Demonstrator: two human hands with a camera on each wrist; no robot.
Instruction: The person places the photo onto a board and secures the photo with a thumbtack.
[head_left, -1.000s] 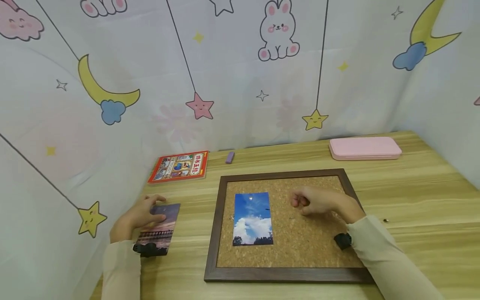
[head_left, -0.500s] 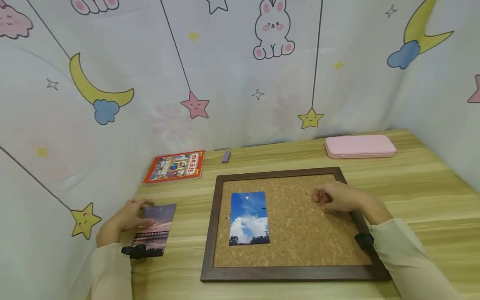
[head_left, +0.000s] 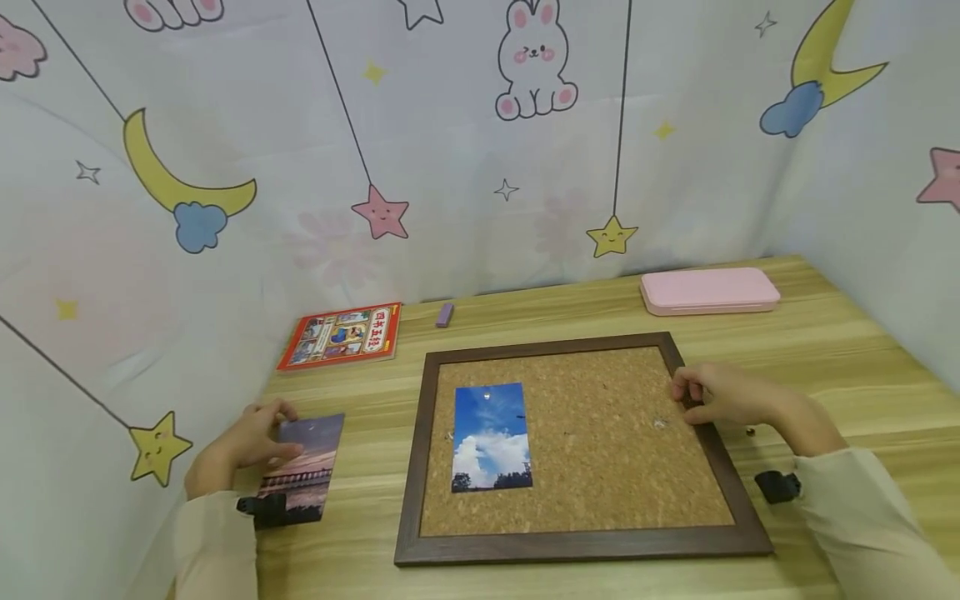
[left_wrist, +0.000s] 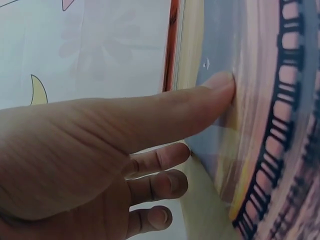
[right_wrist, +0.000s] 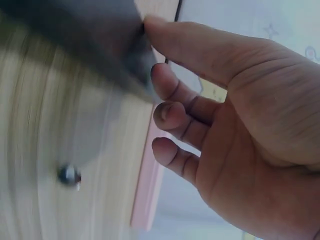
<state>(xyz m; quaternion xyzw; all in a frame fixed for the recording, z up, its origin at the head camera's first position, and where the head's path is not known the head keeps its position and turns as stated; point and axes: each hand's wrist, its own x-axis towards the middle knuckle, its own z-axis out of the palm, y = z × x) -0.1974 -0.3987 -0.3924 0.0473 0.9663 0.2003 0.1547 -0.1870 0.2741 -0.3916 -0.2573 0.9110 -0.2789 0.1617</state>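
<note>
My left hand (head_left: 243, 442) rests at a sunset photo (head_left: 317, 446) lying on the table at the left. In the left wrist view its thumb presses on the photo (left_wrist: 250, 100), while three fingers lie loosely bent beside the edge. My right hand (head_left: 723, 396) hovers over the right side of a brown-framed corkboard (head_left: 600, 467), fingers loosely curled and holding nothing. A blue-sky photo (head_left: 491, 454) hangs on the board's left half by a shiny pushpin (head_left: 487, 396) at its top. A small metallic pin (right_wrist: 69, 175) lies on the table to the right of the frame.
A red picture book (head_left: 341, 337) and a small purple block (head_left: 445, 315) lie at the back left. At the back right is a pink pencil case (head_left: 708, 292). A printed curtain (head_left: 435, 125) stands behind the table.
My right hand has moved right, from over the cork to the board's right frame edge. The left hand stays on the sunset photo. The head view has shifted slightly.
</note>
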